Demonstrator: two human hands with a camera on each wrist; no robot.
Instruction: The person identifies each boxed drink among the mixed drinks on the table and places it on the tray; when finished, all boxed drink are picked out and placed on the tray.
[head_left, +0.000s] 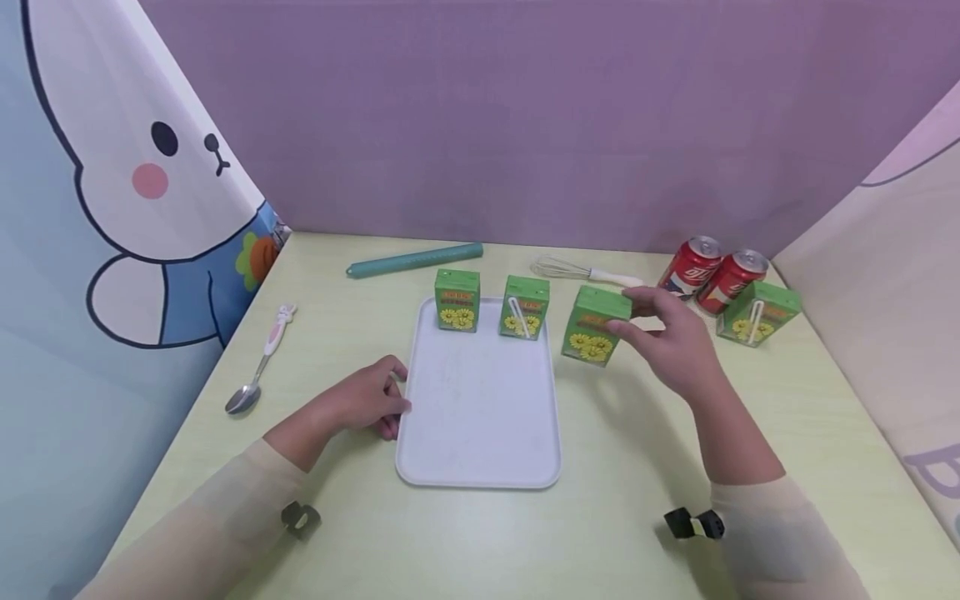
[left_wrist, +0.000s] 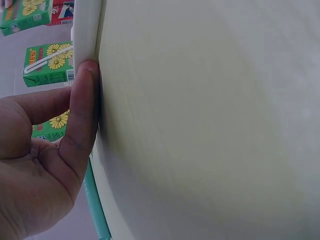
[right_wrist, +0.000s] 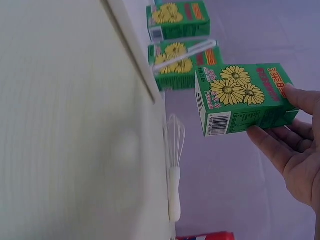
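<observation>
My right hand [head_left: 667,337] grips a green drink carton [head_left: 595,325] with yellow flowers, thumb on its near side. In the right wrist view that carton [right_wrist: 245,100] is tilted and off the table. On the far end of the white tray [head_left: 480,400] two matching cartons stand upright, a left one [head_left: 457,300] and a right one [head_left: 524,308] with a white straw on its front. At the tray's left edge my left hand [head_left: 367,398] has its fingertips against the rim, fingers bent; its fingers [left_wrist: 82,110] show there in the left wrist view.
Behind the tray lie a teal stick [head_left: 415,260] and a whisk [head_left: 588,272] with a white handle. Two red cans [head_left: 688,265] and another green carton [head_left: 759,313] stand at the far right. A spoon [head_left: 258,362] lies at left. A purple cloth wall [head_left: 525,125] rises behind the table.
</observation>
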